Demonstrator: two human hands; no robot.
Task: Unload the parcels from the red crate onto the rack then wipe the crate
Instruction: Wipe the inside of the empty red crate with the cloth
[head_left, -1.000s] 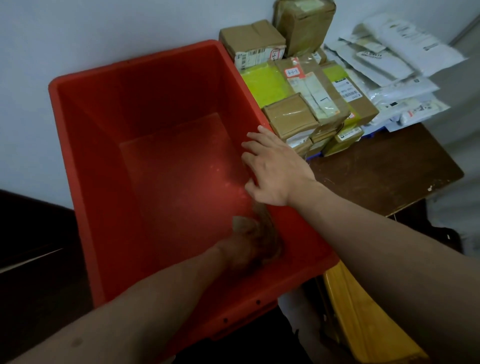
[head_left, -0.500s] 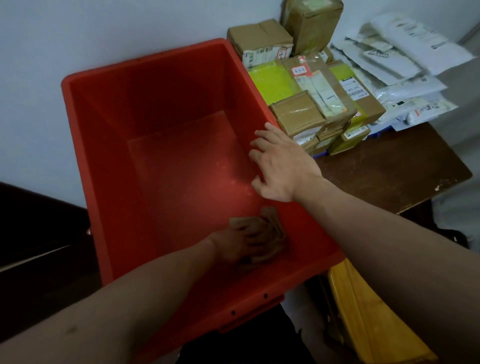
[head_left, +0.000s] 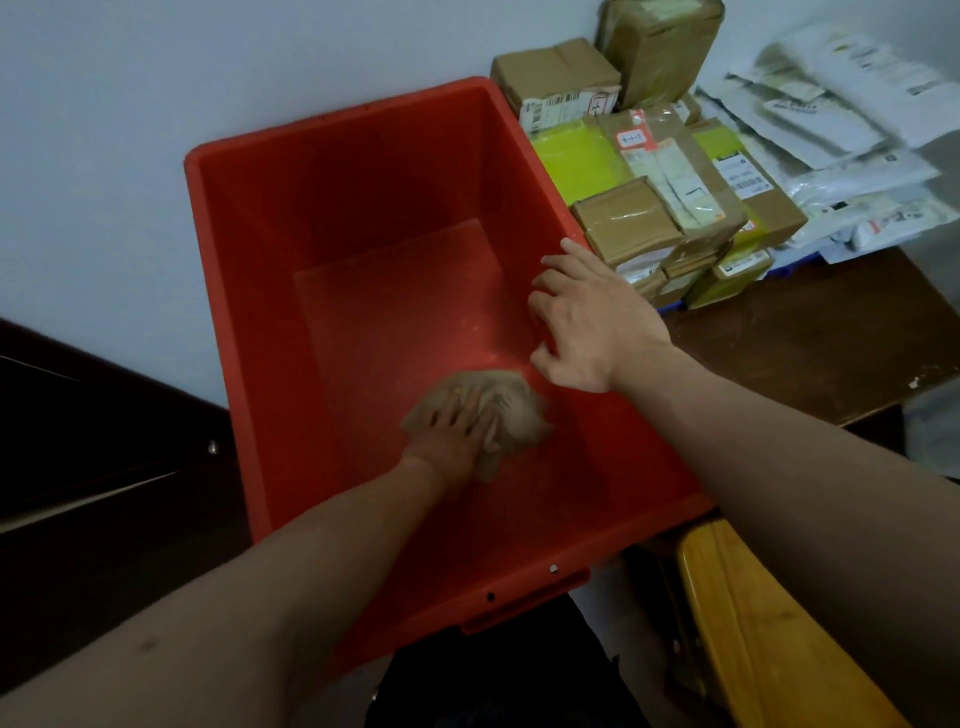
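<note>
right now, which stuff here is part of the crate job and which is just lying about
Part of the job: crate; cloth under the left hand; right hand on the crate's rim; parcels and mailers on the table.

Lying about: wooden bench; dark furniture at left.

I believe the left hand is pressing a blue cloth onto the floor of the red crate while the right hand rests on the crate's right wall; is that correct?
Not quite: the cloth is tan, not blue, as the head view shows. The rest stands: the left hand presses it onto the floor of the red crate while the right hand rests on the crate's right wall.
</note>
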